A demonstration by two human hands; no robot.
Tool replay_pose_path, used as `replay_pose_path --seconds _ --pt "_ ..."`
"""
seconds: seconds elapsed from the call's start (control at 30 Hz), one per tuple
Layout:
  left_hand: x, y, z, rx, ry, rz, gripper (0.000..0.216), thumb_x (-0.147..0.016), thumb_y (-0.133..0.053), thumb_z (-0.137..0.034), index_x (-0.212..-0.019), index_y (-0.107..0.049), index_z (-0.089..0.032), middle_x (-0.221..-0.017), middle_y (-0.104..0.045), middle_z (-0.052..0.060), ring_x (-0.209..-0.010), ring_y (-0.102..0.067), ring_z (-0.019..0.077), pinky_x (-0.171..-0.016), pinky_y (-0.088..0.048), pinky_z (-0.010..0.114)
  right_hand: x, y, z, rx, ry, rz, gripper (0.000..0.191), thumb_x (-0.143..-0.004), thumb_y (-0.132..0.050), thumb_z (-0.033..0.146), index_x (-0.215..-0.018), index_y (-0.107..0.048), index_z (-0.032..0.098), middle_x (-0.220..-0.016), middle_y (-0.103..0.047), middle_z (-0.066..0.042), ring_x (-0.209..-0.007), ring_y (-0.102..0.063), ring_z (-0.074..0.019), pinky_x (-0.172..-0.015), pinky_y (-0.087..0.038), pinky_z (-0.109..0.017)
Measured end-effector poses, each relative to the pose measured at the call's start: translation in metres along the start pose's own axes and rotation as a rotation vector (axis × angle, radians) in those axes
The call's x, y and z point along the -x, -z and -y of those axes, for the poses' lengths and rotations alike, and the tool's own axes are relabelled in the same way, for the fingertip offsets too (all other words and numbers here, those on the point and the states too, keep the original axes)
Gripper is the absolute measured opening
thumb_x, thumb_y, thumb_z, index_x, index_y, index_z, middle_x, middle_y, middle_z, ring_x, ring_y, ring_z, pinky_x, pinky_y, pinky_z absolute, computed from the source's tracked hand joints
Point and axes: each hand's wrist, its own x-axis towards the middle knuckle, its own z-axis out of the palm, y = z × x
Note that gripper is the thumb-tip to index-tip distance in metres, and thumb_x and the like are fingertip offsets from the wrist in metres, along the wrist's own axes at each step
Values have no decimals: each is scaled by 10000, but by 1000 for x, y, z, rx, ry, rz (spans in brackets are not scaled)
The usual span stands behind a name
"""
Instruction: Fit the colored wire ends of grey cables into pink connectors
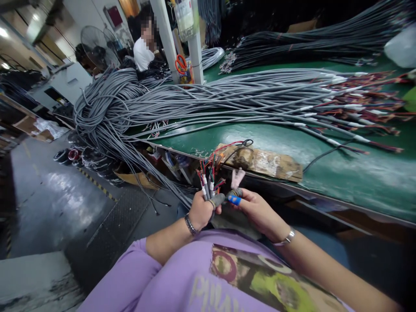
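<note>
My left hand [203,210] is closed around several grey cables [208,187]. Their upper ends have white sleeves and fan out into thin coloured wires [204,167]. A dark grey cover wraps its thumb. Close beside it, my right hand [250,203] is pinched, with blue tape [234,199] on one digit and a dark wrap on another. A pale pinkish strip [238,177] sticks up above these fingers; whether they grip it or something else, I cannot make out. Just beyond the hands, a worn piece of wood or cardboard [282,167] with tape lies along the table edge.
Long grey cables [208,99] stretch over the green table [325,173], their bared ends at the right. Black cables [292,47] lie behind. A white post [195,60] rises mid-table. A person [143,52] sits beyond it, near a fan [97,45]. Cables hang off the left edge.
</note>
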Motion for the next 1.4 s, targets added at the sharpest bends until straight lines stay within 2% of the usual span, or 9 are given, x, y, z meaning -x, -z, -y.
replay_pose_path --seconds 0.23,0.37,0.57,0.67,0.77,0.9,0.97,1.17,1.4 --pt "2 4 -8 -64 -48 199 432 -663 -733 -524 -554 -557 -145 -482 -519 -13 -457 -438 80 -495 -351 223 -1 -3 4 -8 2 -47 212 -649 -753 381 -675 -678 184 -642 -592 -4 -598 -466 -130 -579 -383 -260" --pt "1 7 -9 -81 -49 266 444 -657 -749 -497 -502 -537 -138 -451 -494 -14 -435 -406 71 -475 -315 224 0 -9 5 -52 -34 -42 187 -646 -752 341 -665 -664 177 -628 -594 0 -588 -473 -129 -592 -391 -269" --pt "-4 10 -12 55 -41 166 421 -707 -708 -491 -541 -568 -130 -430 -493 -11 -406 -399 70 -458 -295 228 -11 2 2 -375 -110 -84 253 -730 -706 445 -714 -618 208 -629 -568 8 -561 -490 -124 -581 -450 -267" --pt "-5 7 -18 99 -40 141 405 -682 -727 -491 -580 -592 -123 -427 -502 -14 -400 -410 72 -465 -311 229 -20 7 6 -455 -140 -12 362 -770 -631 576 -822 -650 219 -723 -625 -22 -605 -541 -143 -623 -489 -293" --pt "-6 3 -24 105 -40 156 420 -662 -739 -498 -559 -579 -124 -427 -501 -13 -406 -416 73 -473 -315 230 -26 7 9 -351 -39 1 428 -757 -623 630 -783 -652 204 -688 -609 -20 -596 -522 -149 -623 -475 -301" --pt "-9 -1 -29 97 -36 197 433 -653 -742 -501 -530 -562 -127 -429 -498 -11 -408 -414 73 -477 -313 237 -29 5 4 -109 160 -173 460 -779 -573 660 -668 -630 217 -646 -605 -20 -598 -516 -159 -618 -442 -293" --pt "-10 -2 -31 85 -32 231 434 -655 -741 -499 -526 -559 -126 -434 -502 -9 -409 -413 72 -481 -315 238 -30 4 1 -92 180 -186 483 -792 -523 689 -697 -644 232 -686 -644 -38 -641 -560 -184 -643 -457 -307" --pt "-17 -9 -27 105 -16 252 463 -631 -744 -522 -509 -530 -131 -431 -493 -5 -406 -414 74 -477 -316 240 -32 -5 11 -393 -4 15 523 -718 -597 711 -836 -659 205 -777 -708 -77 -783 -657 -267 -667 -512 -362" --pt "-21 -14 -23 141 28 210 441 -608 -758 -513 -564 -550 -126 -411 -475 -20 -381 -394 70 -443 -295 228 -35 -9 17 -526 -47 26 457 -686 -704 618 -828 -666 185 -755 -712 -82 -824 -667 -289 -676 -527 -383"
